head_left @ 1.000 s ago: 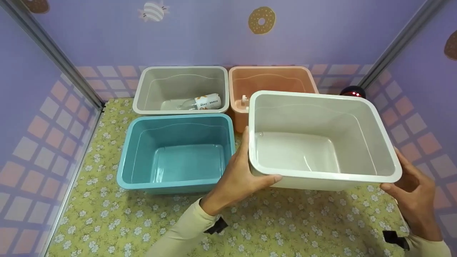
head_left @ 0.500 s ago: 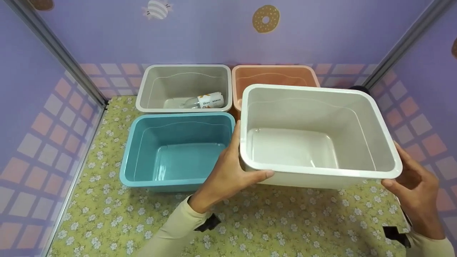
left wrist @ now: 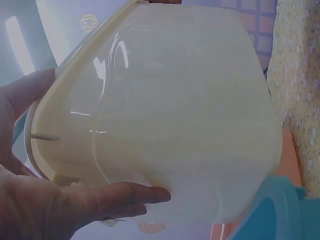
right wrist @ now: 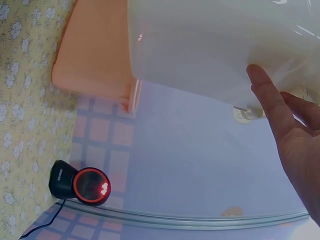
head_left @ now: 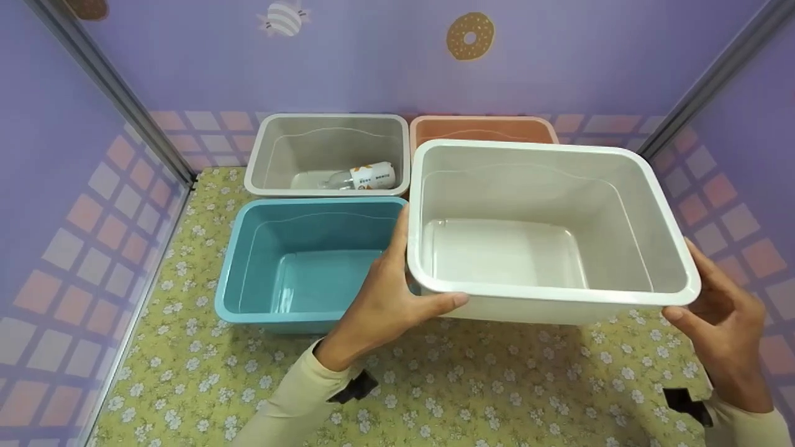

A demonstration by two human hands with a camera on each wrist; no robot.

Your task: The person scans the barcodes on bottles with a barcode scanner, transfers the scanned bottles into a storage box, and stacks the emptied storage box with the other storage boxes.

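A white plastic bin (head_left: 553, 298) is held up off the floral cloth, tilted with its open top toward the head camera; nothing lies inside. My left hand (head_left: 379, 301) grips its left front corner, thumb under the front rim and fingers along the left side. At the right front corner, my right hand (head_left: 723, 320) holds the bin, fingers partly hidden behind the wall. In the right wrist view, fingertips (right wrist: 257, 75) press the outer wall. A blue bin (head_left: 310, 313) stands left of my left hand, and the white bin overlaps most of an orange bin (head_left: 484, 127) behind.
A grey bin (head_left: 267, 155) at the back left contains a clear plastic bottle (head_left: 372, 176) with a white and orange label, lying on its side. A black device (right wrist: 90, 186) with red lights and a cable stands at the right. Purple walls (head_left: 348, 62) enclose the back and sides.
Both hands have carried the white bin a little to the left. It now covers more of the orange bin and reaches the blue bin's right edge. The black device has dropped from head view.
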